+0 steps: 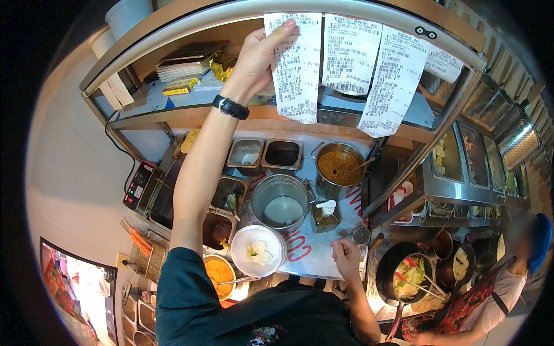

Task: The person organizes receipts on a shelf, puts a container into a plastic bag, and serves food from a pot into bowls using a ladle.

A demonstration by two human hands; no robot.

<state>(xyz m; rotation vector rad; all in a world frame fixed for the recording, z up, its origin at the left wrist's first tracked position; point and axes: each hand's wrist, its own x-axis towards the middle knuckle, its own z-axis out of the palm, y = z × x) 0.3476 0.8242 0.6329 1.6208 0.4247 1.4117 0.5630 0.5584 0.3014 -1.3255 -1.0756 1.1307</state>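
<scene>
My left hand (259,56), raised on a watch-wearing arm, grips the left side of a long printed paper slip (296,86), thumb on its front. That slip hangs from a metal rail (225,15). Beside it hang another slip (350,56), a longer curling slip (391,82) and a short one (443,65); all bear writing. Low over the counter's front edge, my right hand (347,258) is loosely curled, with nothing visible in it. It is nearest a shaker with a perforated lid (361,235). A white plastic bowl (259,253) holding pale slices stands before me.
A steel pot (280,203) and a pot of brown sauce (339,166) stand on the counter, with a pump bottle (325,216) between. Steel inserts (244,153) line the back and left. At right, a co-worker (480,294) stands by a wok of vegetables (404,277).
</scene>
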